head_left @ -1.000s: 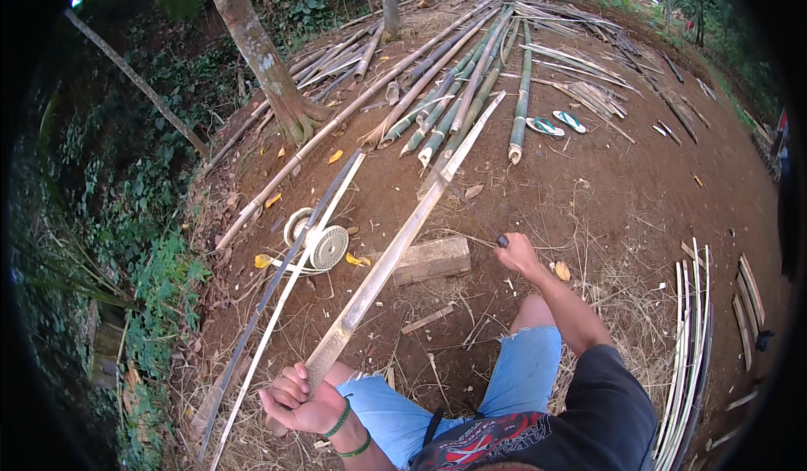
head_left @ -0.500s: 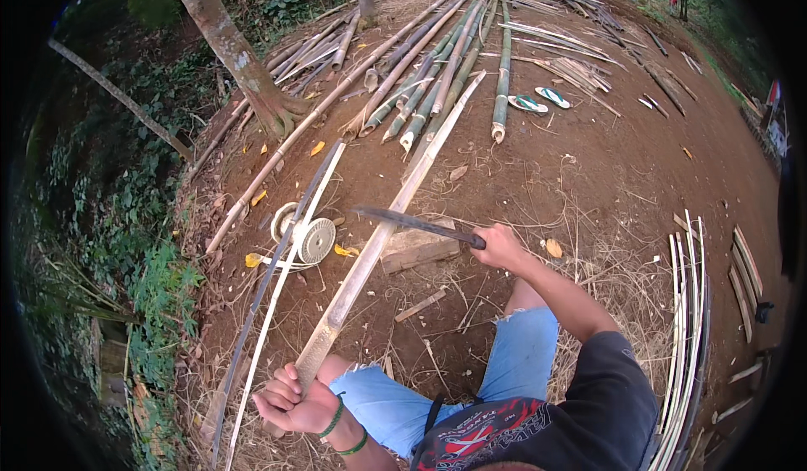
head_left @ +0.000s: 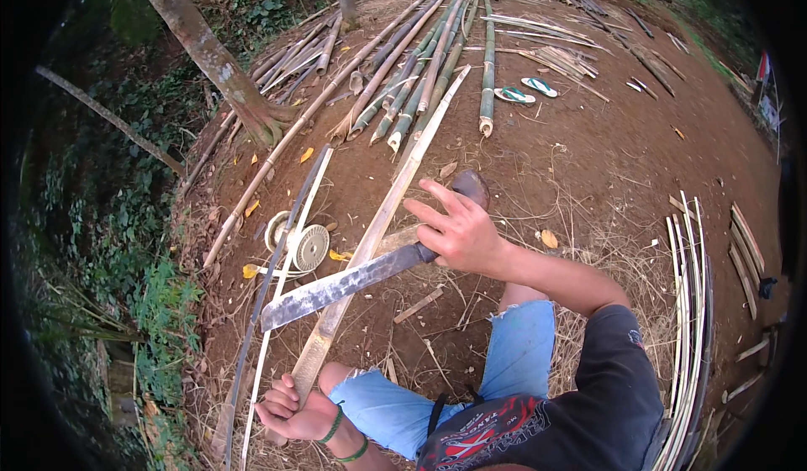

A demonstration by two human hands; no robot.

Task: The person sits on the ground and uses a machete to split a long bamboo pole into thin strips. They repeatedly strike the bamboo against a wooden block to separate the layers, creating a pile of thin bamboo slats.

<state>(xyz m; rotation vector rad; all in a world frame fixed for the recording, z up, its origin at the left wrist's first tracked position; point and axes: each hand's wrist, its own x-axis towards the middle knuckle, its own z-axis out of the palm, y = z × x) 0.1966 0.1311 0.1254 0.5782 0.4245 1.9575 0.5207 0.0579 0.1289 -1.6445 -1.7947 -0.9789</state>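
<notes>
My left hand [head_left: 294, 408] is closed around the near end of a long split bamboo slat [head_left: 382, 219], which slants away from me up the middle. My right hand [head_left: 461, 231] holds a machete [head_left: 345, 284] by its dark handle, with some fingers stretched loose off the grip. The broad, whitish-smeared blade lies across above the slat, tip pointing left; whether it touches the slat I cannot tell. Beneath the slat is a wooden block [head_left: 402, 240], partly hidden by the blade and my right hand.
Left of the slat lie a pale round ribbed wheel-like thing [head_left: 311, 247] and thin strips [head_left: 286, 261]. Green bamboo poles [head_left: 430, 76] fan out ahead, with a pair of sandals [head_left: 514, 94] beside them. A tree trunk [head_left: 206, 51] leans at the far left. More strips [head_left: 688, 328] lie at my right.
My right hand has turned the machete, so its blade now shows flat and has swung nearer to me, tip down left. Some right fingers have loosened. My left hand keeps its hold.
</notes>
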